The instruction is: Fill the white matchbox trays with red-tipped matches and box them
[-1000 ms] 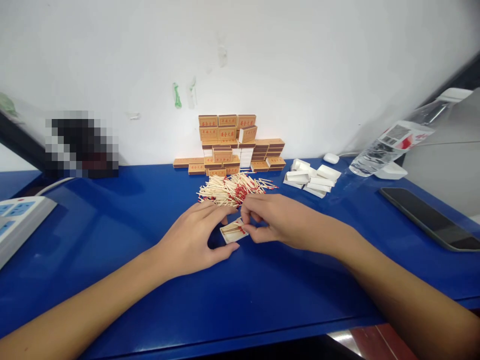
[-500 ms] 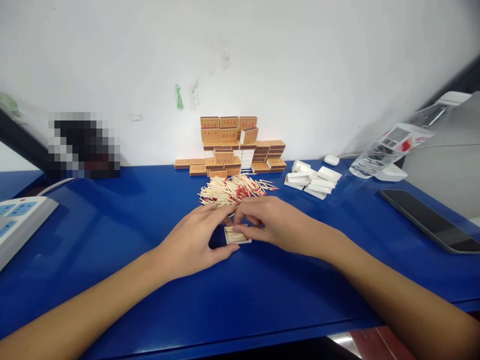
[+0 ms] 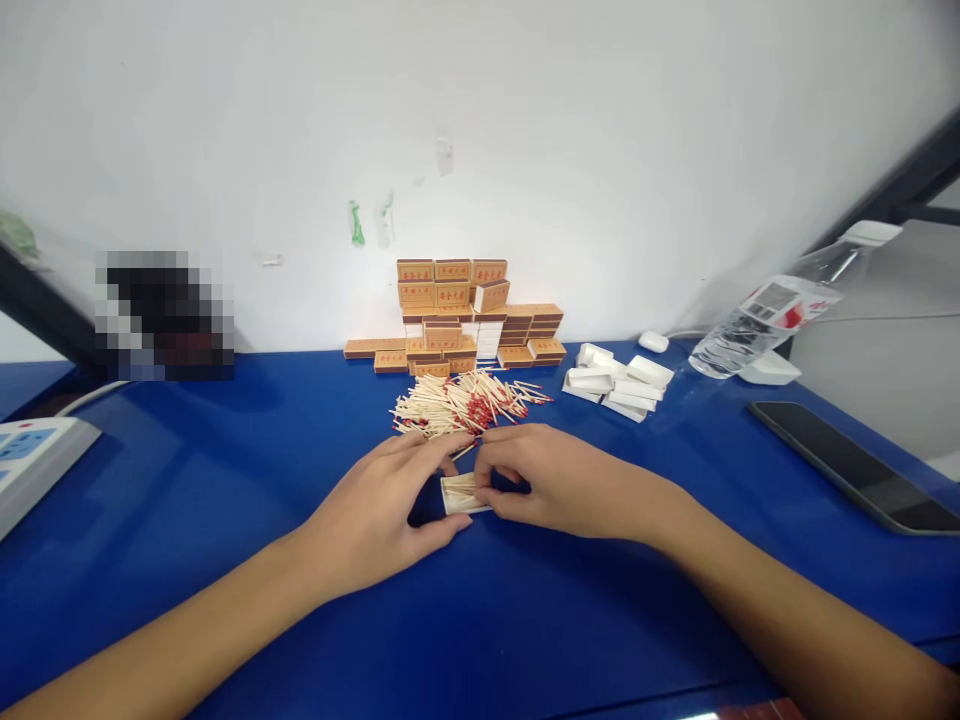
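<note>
Red print on the boxes, none I'm managing to read

I'm seeing red Chinese characters on the stacked orange-brown cardboard matchboxes (image 3: 452,270) by the wall, too small to make out; the clear plastic bottle's white-and-red label (image 3: 776,300) is blurring too.

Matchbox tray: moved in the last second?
Yes: the matchbox tray has rotated in place, from skewed to square-on, staying just as close in front of the match pile.
</note>
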The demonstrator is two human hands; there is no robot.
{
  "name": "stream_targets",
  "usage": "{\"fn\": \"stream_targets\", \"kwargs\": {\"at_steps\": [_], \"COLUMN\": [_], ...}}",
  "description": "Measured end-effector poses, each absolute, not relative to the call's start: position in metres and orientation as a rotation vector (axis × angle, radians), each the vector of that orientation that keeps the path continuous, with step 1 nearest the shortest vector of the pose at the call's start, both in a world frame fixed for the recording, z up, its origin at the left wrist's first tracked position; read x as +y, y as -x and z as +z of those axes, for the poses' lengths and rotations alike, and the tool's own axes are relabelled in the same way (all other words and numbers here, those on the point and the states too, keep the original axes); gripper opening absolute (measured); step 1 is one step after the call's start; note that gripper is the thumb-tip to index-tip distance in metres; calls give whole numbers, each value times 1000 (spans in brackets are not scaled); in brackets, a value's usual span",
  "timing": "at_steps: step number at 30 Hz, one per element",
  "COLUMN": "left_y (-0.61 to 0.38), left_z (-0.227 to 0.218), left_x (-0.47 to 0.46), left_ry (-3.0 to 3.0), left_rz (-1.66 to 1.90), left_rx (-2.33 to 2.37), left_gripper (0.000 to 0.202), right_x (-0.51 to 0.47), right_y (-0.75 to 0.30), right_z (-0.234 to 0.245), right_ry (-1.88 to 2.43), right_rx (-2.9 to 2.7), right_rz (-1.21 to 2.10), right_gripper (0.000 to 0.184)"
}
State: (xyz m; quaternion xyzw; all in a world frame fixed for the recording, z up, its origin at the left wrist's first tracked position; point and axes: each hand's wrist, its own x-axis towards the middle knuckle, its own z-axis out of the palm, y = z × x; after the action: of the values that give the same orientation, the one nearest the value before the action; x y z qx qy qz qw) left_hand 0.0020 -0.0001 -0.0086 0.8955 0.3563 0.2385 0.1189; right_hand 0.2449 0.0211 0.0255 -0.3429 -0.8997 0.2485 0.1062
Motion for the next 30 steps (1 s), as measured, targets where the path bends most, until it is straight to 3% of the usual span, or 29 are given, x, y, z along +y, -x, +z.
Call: {"fn": "stream_targets", "kwargs": {"at_steps": [7,12,17,30], "left_y": [-1,0,2,2], "left_z": [-8,-6,-4,-5], "left_x": [0,-2,-2,1], "left_ry": [-2624,-2638,-2677,-2713], "left_rz": [696,704,666,713], "left_rx": [1040,1027,1037,1083], "left_gripper": [67,68,68,65], "right_x": [23,41,48,32], "right_y": [-240,-247,-247,-254], "right_z": [22,6,-6,26], "right_ry": [972,1009,1030,1158], "right_rx": [-2536,-2522,-2567,-2561], "right_rz": [727,497,470,467], "right_gripper": [10,11,9,10]}}
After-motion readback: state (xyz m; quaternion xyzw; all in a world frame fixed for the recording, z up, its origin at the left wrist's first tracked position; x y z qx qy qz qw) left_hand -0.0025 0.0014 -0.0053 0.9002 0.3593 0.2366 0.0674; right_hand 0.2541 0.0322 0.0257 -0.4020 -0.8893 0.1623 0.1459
